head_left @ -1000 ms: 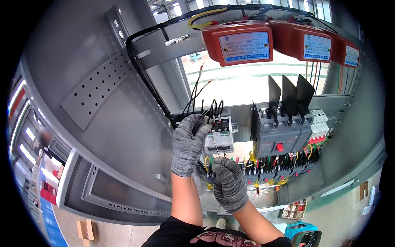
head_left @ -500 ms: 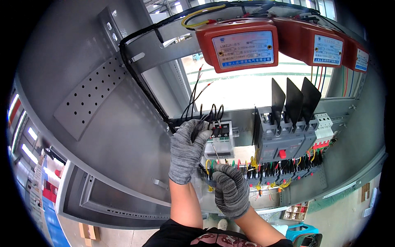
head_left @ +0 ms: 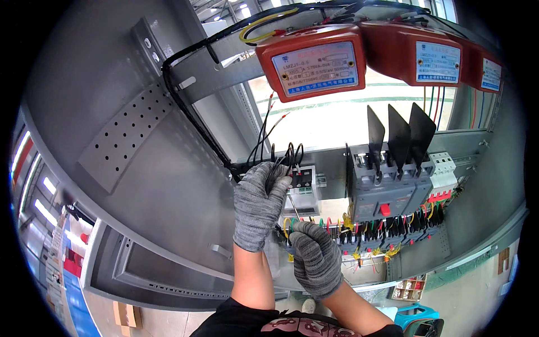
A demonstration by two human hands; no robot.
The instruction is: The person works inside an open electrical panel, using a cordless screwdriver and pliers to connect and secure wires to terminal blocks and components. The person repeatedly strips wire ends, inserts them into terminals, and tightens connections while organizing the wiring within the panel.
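Red transformers (head_left: pixel 314 62), grey knit gloves (head_left: pixel 258 205)

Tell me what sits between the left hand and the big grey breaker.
In the head view, a small white meter module with black wires on top sits between the left hand and the grey breaker.

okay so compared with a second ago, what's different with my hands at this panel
Very little. The left hand keeps its grip on the black wires at the small meter, and the right hand keeps the screwdriver pointed up under it. Only the view shifted slightly; nothing was taken up or let go.
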